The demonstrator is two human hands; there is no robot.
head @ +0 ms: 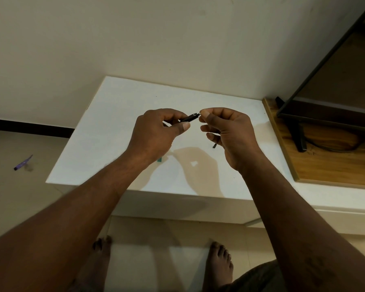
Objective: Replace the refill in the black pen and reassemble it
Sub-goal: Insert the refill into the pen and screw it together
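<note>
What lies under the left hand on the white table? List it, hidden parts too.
Under the left hand, only the corner of a teal thing shows on the white table; the wrist covers the rest, so what it is cannot be told.

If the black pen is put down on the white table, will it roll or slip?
It may roll: the pen looks round and slim, the table smooth. Likely light and stiff: the left hand holds it by fingertips and it shows no bend.
</note>
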